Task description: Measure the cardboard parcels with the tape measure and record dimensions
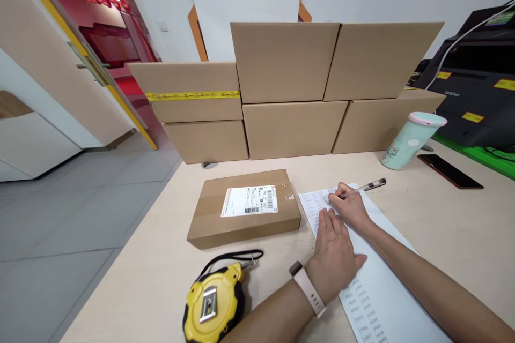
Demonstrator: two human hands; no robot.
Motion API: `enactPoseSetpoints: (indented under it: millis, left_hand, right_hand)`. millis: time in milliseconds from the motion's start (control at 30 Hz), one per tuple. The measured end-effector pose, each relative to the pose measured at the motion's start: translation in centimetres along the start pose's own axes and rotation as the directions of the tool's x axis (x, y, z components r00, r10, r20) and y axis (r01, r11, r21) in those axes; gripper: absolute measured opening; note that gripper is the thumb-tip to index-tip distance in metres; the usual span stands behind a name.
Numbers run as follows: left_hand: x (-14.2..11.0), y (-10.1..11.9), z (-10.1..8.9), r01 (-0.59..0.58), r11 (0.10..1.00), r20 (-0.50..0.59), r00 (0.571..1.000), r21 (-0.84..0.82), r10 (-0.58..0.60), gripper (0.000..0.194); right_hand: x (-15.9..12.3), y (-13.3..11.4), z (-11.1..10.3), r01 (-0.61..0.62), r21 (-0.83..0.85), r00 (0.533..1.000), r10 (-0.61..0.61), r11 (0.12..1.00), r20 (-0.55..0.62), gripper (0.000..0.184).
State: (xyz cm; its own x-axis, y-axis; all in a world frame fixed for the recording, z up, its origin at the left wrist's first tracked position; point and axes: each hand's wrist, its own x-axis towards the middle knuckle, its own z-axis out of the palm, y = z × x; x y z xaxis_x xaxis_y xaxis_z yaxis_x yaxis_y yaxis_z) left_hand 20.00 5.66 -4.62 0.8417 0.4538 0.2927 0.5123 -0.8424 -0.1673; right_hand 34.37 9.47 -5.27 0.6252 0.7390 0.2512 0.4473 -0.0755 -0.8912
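Paper sheet [380, 278] lies toward four o'clock on the worktop [145, 284]. Right hand [351, 208] pinches a pen [373, 185]; left hand [333, 257], open, rests on the sheet. Best keep that palm pressing evenly, fingertips clear of the writing.

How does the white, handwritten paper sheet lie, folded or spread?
Spread: the white, handwritten paper sheet lies flat on the pale wood-look table, with no fold showing; the left hand rests on it.
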Motion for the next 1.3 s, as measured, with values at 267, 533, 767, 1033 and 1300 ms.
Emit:
enactPoseSetpoints:
  millis: [267, 533, 767, 1033, 1300]
  left_hand:
    - [0.34, -0.05, 0.01, -0.016, 1.0, 0.03, 0.999, -0.011, 0.017, 0.081]
    - [0.1, -0.08, 0.14, -0.013, 1.0, -0.015, 1.0, 0.002, 0.013, 0.08]
    - [-0.01, -0.09, -0.12, -0.001, 1.0, -0.011, 1.0, 0.013, 0.002, 0.081]
    - [0.01, 0.02, 0.19, -0.012, 1.0, 0.0, 1.0, 0.025, 0.012, 0.081]
    - [0.25, 0.11, -0.07, -0.004, 1.0, 0.018, 1.0, -0.002, 0.004, 0.08]
  right_hand:
    - [0.15, 0.13, 0.0, 0.019, -0.01, 1.0, -0.019, 1.0, 0.014, 0.024]
    - [0.12, 0.18, 0.02, 0.023, -0.011, 0.999, -0.023, 1.0, 0.027, 0.025]
    - [0.11, 0.03, -0.08, 0.024, -0.004, 0.999, -0.024, 1.0, 0.039, 0.023]
    - [0.19, 0.09, -0.09, 0.022, -0.006, 0.999, -0.022, 1.0, 0.041, 0.023]
    - [0.19, 0.41, -0.14, 0.019, -0.009, 0.999, -0.018, 1.0, 0.039, 0.024]
